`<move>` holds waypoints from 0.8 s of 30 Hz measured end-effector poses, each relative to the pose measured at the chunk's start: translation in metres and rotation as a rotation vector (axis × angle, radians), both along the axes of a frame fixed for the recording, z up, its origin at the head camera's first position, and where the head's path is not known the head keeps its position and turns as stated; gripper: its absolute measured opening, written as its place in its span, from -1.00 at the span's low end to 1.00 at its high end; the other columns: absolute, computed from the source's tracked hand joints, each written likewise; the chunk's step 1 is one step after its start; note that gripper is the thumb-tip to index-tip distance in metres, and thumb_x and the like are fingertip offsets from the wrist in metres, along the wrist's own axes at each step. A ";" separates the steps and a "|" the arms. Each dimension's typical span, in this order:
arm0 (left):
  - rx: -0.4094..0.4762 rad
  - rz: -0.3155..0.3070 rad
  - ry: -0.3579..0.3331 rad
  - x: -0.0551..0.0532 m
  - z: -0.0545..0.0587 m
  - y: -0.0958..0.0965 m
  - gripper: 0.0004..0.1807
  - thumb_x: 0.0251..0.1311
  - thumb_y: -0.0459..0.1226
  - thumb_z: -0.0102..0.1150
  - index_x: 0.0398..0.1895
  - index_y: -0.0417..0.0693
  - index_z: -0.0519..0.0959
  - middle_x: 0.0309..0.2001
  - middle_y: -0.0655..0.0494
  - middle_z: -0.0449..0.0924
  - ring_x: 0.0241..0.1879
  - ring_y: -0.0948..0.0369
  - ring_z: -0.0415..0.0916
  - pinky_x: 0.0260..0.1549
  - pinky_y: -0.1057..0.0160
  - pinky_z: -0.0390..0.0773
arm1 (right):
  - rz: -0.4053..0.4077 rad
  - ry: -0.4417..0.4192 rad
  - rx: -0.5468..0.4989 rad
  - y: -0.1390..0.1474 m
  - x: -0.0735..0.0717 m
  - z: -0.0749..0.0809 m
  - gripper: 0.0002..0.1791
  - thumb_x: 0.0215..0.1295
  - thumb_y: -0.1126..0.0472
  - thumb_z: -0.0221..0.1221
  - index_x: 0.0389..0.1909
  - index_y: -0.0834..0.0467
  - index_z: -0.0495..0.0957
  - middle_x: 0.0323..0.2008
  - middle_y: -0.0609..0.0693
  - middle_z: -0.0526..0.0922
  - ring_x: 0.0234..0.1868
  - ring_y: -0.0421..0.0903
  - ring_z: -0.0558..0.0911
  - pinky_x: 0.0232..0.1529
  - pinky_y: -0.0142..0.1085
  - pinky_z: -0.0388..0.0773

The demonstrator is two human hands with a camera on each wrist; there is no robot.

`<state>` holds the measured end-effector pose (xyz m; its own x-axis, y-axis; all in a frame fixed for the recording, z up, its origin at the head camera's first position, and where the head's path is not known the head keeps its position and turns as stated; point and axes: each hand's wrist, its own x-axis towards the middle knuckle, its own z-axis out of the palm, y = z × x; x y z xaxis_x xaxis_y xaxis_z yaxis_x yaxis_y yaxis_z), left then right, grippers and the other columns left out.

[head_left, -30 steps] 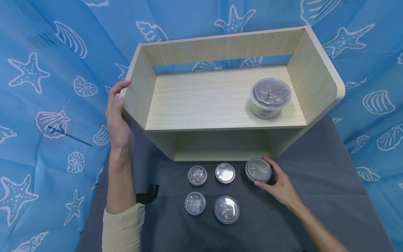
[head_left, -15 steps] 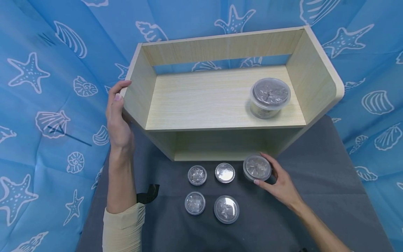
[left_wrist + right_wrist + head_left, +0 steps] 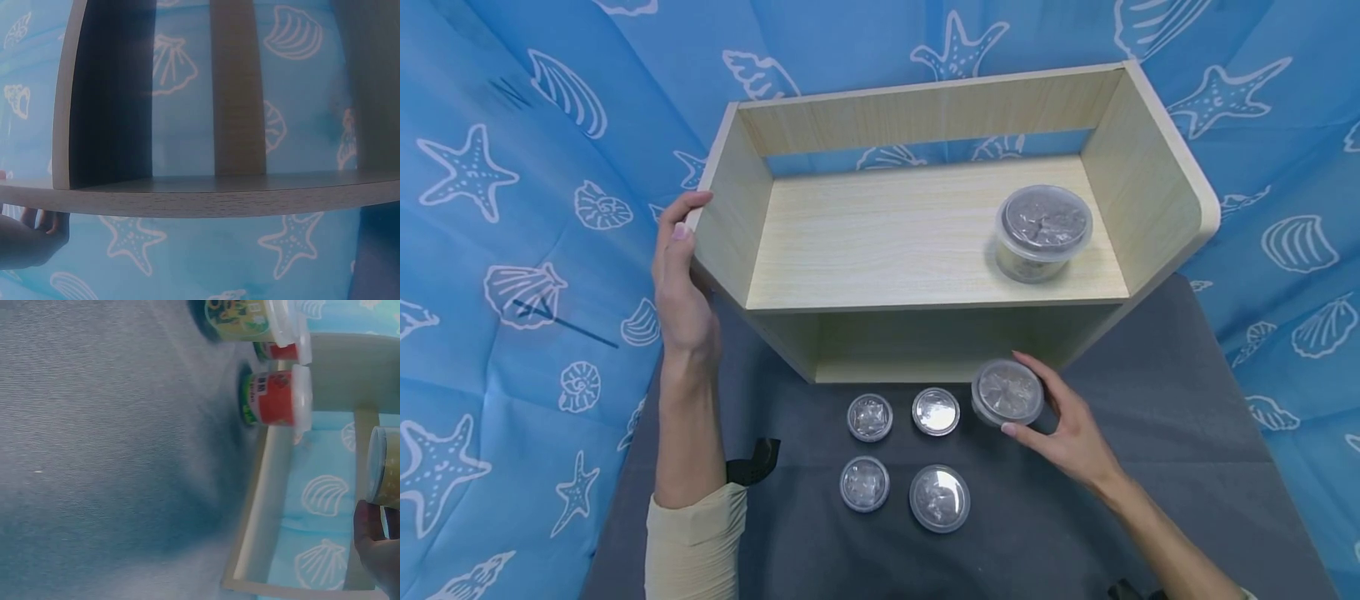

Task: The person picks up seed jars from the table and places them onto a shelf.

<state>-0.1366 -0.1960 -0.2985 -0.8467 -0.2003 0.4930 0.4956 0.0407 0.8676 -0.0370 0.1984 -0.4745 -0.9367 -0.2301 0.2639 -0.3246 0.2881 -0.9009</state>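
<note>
My left hand (image 3: 685, 283) grips the left side panel of a pale wooden two-tier shelf (image 3: 880, 237), fingers at its front edge. In the left wrist view, the fingers of that hand (image 3: 37, 237) show against the panel edge. My right hand (image 3: 1067, 429) holds a clear round lidded tub (image 3: 1009, 392) between thumb and fingers, in front of the lower tier's right end. That tub's side (image 3: 389, 467) looks yellowish in the right wrist view. On the upper tier, toward the right, stands a larger lidded tub (image 3: 1043, 229).
Several smaller lidded tubs stand on the dark grey cloth before the shelf, among them a silvery-topped one (image 3: 936, 412) and a wider one (image 3: 940, 498). The right wrist view shows a red-labelled tub (image 3: 275, 398). A blue shell-patterned curtain (image 3: 550, 250) hangs behind and beside the shelf.
The right hand has lifted the tub and carried it slightly toward the shelf and to the left. The left hand stays in place on the side panel.
</note>
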 end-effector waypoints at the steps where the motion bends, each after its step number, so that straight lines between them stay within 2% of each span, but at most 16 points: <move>1: -0.001 0.000 0.002 0.000 0.000 0.000 -0.54 0.43 -0.15 -0.30 0.23 0.02 0.50 0.24 -0.05 0.32 0.14 -0.01 0.23 -0.03 0.00 0.13 | 0.004 0.001 -0.001 -0.001 0.000 0.002 0.08 -0.12 0.54 0.47 0.49 0.09 0.22 0.35 0.22 0.35 0.29 -0.26 0.40 0.22 -0.52 0.27; 7: -0.027 -0.002 0.033 -0.001 -0.002 -0.002 -0.55 0.43 -0.15 -0.27 0.24 0.04 0.51 0.25 -0.07 0.33 0.13 -0.04 0.23 -0.04 -0.01 0.13 | 0.029 0.019 -0.003 -0.006 -0.002 0.013 0.08 -0.13 0.54 0.47 0.48 0.10 0.22 0.33 0.28 0.36 0.28 -0.26 0.41 0.22 -0.52 0.28; 13: -0.033 -0.001 0.037 -0.001 -0.002 -0.003 -0.55 0.43 -0.14 -0.27 0.24 0.04 0.51 0.26 -0.06 0.33 0.14 -0.04 0.22 -0.04 -0.02 0.11 | 0.050 0.064 -0.027 -0.009 -0.005 0.024 0.11 -0.16 0.57 0.45 0.50 0.15 0.18 0.31 0.23 0.38 0.24 -0.25 0.44 0.18 -0.51 0.32; 19: -0.006 -0.006 -0.009 0.001 0.002 -0.002 -0.56 0.44 -0.17 -0.29 0.22 0.01 0.50 0.23 -0.05 0.33 0.11 -0.01 0.24 -0.03 0.01 0.15 | 0.056 0.118 -0.039 -0.012 -0.008 0.038 0.09 -0.19 0.59 0.45 0.47 0.21 0.21 0.24 0.14 0.46 0.17 -0.23 0.49 0.10 -0.50 0.38; 22: 0.015 -0.009 -0.038 0.002 0.003 -0.001 -0.57 0.45 -0.17 -0.29 0.21 0.00 0.50 0.22 -0.04 0.32 0.09 0.01 0.26 -0.03 0.02 0.17 | 0.061 0.120 -0.030 -0.014 -0.010 0.042 0.07 -0.18 0.58 0.45 0.46 0.19 0.23 0.22 0.12 0.48 0.14 -0.22 0.50 0.08 -0.50 0.39; 24: 0.007 -0.016 -0.035 0.002 0.004 -0.001 -0.57 0.45 -0.17 -0.29 0.22 0.00 0.49 0.22 -0.06 0.32 0.08 0.00 0.26 -0.04 0.02 0.18 | 0.066 0.110 -0.029 -0.016 -0.012 0.045 0.07 -0.16 0.57 0.44 0.47 0.16 0.23 0.22 0.11 0.48 0.15 -0.21 0.50 0.08 -0.49 0.39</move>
